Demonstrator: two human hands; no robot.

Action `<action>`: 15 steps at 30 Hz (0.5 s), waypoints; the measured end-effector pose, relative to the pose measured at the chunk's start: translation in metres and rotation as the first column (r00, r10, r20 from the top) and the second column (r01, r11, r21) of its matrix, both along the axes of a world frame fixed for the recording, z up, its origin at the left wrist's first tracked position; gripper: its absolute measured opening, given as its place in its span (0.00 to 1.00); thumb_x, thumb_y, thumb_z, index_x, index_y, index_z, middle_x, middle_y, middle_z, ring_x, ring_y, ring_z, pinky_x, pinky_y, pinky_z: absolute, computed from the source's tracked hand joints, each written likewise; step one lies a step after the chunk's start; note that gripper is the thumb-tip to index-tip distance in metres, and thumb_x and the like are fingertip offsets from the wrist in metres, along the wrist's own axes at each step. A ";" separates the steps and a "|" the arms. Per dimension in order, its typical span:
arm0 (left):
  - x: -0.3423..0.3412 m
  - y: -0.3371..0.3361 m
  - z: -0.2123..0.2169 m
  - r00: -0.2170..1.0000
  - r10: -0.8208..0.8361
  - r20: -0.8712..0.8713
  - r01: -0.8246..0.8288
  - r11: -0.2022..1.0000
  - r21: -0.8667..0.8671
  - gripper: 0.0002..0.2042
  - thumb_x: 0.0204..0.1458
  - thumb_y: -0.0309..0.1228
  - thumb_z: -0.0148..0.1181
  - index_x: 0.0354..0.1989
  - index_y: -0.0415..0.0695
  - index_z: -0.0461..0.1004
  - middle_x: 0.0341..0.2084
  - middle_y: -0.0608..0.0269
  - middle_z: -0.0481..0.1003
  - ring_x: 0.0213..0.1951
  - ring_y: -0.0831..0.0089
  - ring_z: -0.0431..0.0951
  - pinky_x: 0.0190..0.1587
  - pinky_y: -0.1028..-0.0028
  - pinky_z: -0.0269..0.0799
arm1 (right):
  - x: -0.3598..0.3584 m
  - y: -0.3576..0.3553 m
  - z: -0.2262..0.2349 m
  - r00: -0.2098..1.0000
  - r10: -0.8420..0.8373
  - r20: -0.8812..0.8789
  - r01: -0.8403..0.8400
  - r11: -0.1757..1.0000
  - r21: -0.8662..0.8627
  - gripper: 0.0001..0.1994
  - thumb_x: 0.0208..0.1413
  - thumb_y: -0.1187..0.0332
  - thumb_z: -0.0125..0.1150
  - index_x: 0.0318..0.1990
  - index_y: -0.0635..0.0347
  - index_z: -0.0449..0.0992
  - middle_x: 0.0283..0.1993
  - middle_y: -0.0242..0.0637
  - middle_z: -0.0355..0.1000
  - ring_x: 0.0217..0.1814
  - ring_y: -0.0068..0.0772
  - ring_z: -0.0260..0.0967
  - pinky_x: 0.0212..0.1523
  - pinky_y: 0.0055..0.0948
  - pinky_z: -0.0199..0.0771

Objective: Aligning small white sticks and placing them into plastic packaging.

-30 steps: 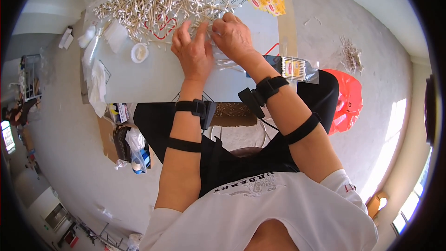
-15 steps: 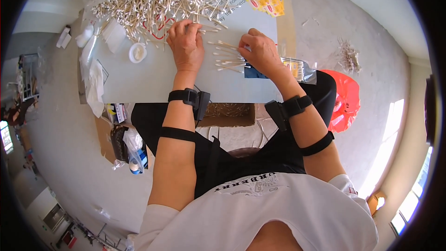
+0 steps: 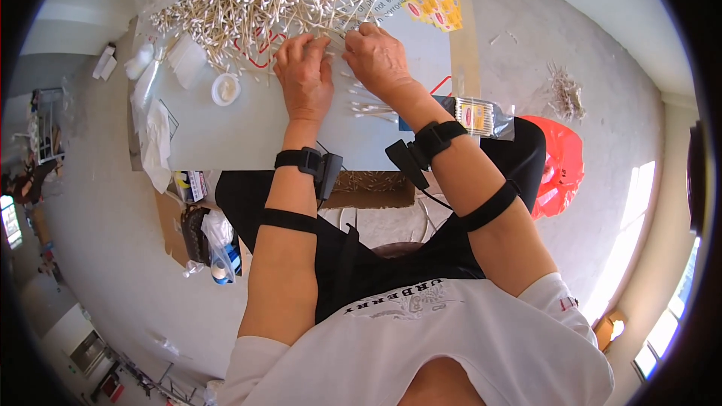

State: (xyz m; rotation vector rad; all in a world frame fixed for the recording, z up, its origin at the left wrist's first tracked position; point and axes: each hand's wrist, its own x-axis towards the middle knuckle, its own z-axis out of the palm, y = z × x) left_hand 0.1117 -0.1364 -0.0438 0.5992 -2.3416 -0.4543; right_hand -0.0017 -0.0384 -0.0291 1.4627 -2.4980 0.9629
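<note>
A large heap of white-tipped cotton swabs (image 3: 256, 7) spreads over the far part of the table. At its near edge my left hand (image 3: 304, 75) has its fingers curled down on a few swabs. Close to its right, my right hand (image 3: 377, 59) is closed in a pinch at the heap's edge; swab sticks show between the two hands, and its fingertips are partly hidden. Below the right hand lies a small loose row of separate cotton swabs (image 3: 370, 109), side by side, partly covered by the wrist.
A small round white tub (image 3: 226, 89) stands left of my left hand. Yellow labels (image 3: 431, 1) lie at the far right of the table (image 3: 226, 139). A clear pack of swabs (image 3: 475, 116) rests by the right edge. Beyond it is a red bag (image 3: 558, 165); an open carton (image 3: 372, 189) sits below the table.
My right hand has moved up and left, from the small row of swabs to the heap's edge beside my left hand. The left hand has stayed nearly in place.
</note>
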 end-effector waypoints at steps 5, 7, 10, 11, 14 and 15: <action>0.002 -0.006 -0.007 0.999 0.025 0.024 -0.025 0.999 -0.029 0.13 0.45 0.23 0.61 0.40 0.48 0.77 0.46 0.65 0.71 0.55 0.58 0.65 0.56 0.56 0.60 | -0.007 0.021 -0.001 0.997 0.002 0.072 -0.009 0.994 0.110 0.04 0.49 0.69 0.57 0.26 0.58 0.75 0.32 0.40 0.72 0.39 0.45 0.73 0.40 0.41 0.75; 0.002 -0.006 -0.009 0.999 0.042 0.023 -0.042 0.999 -0.012 0.12 0.45 0.23 0.62 0.40 0.47 0.77 0.46 0.65 0.71 0.55 0.58 0.65 0.56 0.56 0.60 | -0.012 0.034 0.002 0.999 0.029 0.034 -0.031 0.997 0.065 0.03 0.47 0.71 0.60 0.25 0.59 0.75 0.28 0.38 0.69 0.34 0.44 0.72 0.35 0.40 0.73; 0.003 -0.006 -0.010 0.996 0.083 0.036 -0.082 0.996 -0.023 0.12 0.45 0.23 0.61 0.40 0.47 0.76 0.46 0.64 0.71 0.56 0.58 0.65 0.55 0.56 0.60 | -0.016 0.047 0.013 0.990 0.029 0.139 -0.047 0.990 0.129 0.04 0.49 0.69 0.60 0.29 0.58 0.76 0.32 0.39 0.70 0.37 0.45 0.72 0.38 0.40 0.73; 0.003 -0.005 -0.010 0.995 0.091 0.037 -0.091 0.996 -0.016 0.12 0.45 0.23 0.61 0.40 0.47 0.76 0.46 0.64 0.71 0.56 0.58 0.65 0.55 0.56 0.60 | -0.015 0.048 0.017 0.976 -0.001 0.218 -0.033 0.988 0.152 0.05 0.50 0.67 0.59 0.31 0.57 0.77 0.34 0.40 0.71 0.40 0.46 0.72 0.41 0.41 0.74; 0.002 -0.003 -0.008 0.995 0.085 0.046 -0.084 0.996 -0.017 0.13 0.45 0.23 0.61 0.41 0.47 0.76 0.46 0.63 0.70 0.56 0.58 0.65 0.55 0.55 0.60 | -0.016 0.037 0.011 0.984 -0.051 0.173 0.054 0.998 -0.012 0.06 0.49 0.67 0.60 0.33 0.56 0.76 0.36 0.39 0.71 0.42 0.45 0.72 0.42 0.41 0.74; 0.001 -0.002 -0.007 0.996 0.075 0.055 -0.074 0.997 -0.026 0.13 0.46 0.23 0.61 0.41 0.47 0.76 0.47 0.63 0.70 0.56 0.58 0.64 0.55 0.55 0.60 | -0.016 0.033 0.009 0.983 -0.057 0.172 0.060 0.998 -0.012 0.06 0.49 0.67 0.60 0.33 0.56 0.76 0.36 0.39 0.71 0.42 0.45 0.72 0.42 0.41 0.74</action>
